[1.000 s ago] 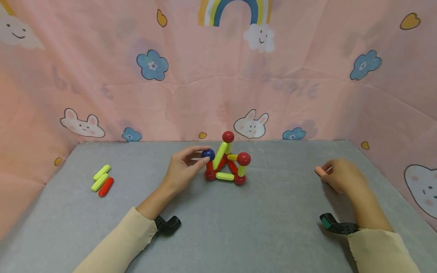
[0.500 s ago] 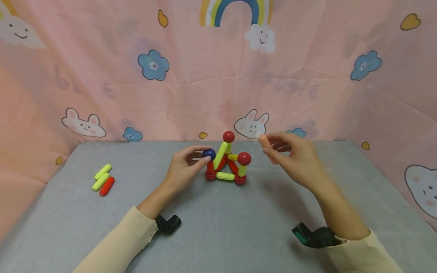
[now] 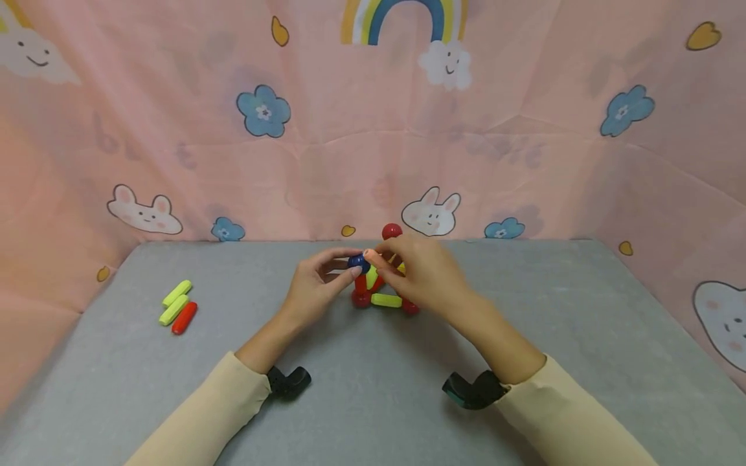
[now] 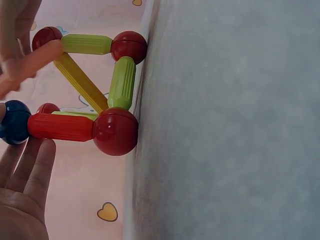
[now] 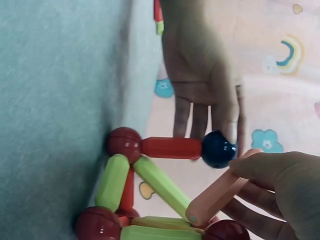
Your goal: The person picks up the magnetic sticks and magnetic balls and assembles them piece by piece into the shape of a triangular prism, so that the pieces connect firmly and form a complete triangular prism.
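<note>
My left hand (image 3: 311,285) pinches a blue ball (image 5: 218,150) between thumb and fingers. The ball sits atop an upright red magnetic rod (image 5: 172,148), which rises from a red ball (image 5: 124,144) at the left corner of a built frame. Between my right hand's (image 3: 431,275) thumb and fingers is a peach-coloured magnetic rod (image 5: 220,197). One end of it lies close to the blue ball; whether they touch I cannot tell. Yellow-green rods (image 4: 122,82), a yellow rod (image 4: 82,82) and red balls make up the frame, partly hidden behind my right hand in the head view.
Two yellow-green rods (image 3: 174,310) and a red rod (image 3: 184,318) lie at the left of the grey table (image 3: 373,401). A pink printed cloth (image 3: 326,175) hangs behind it. A black wrist mount (image 3: 474,390) sticks out from each sleeve.
My right hand has carried the peach-coloured rod from the table's right side leftward to the blue ball. The left hand has kept its pinch on the ball in the same place.
</note>
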A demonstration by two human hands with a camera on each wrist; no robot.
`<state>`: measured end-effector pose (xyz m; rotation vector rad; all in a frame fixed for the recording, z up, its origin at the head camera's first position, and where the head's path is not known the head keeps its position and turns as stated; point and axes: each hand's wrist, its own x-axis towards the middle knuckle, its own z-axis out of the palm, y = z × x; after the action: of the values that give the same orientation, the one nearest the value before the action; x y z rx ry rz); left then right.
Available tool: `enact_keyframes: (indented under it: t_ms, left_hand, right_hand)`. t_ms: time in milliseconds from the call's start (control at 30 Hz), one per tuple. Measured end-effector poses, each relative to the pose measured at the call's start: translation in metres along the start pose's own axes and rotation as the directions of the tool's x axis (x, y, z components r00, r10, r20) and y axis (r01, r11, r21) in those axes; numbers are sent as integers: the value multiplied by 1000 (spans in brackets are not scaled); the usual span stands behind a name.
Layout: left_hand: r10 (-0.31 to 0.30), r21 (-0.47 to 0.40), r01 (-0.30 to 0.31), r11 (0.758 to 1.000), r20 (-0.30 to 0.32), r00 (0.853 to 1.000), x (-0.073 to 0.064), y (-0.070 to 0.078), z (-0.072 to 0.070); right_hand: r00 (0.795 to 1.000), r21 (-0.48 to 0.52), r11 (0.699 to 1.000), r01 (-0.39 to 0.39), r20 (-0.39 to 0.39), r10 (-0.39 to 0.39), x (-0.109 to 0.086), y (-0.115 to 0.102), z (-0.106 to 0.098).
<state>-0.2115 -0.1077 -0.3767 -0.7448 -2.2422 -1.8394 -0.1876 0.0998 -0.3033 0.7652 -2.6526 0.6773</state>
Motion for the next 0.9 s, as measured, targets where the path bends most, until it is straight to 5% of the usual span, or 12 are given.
enact_keyframes:
  t_ms: [633,900]
  left_hand:
    - [-10,12,10,1000,-13,1000,0,0,0]
    - [-5,5,5,1000,-8,1000,1,0,1]
  right_hand:
    - [984,-150,989,1,175,26,-2,6,10]
    - [988,-217,976,10,150,23,-1,6,16]
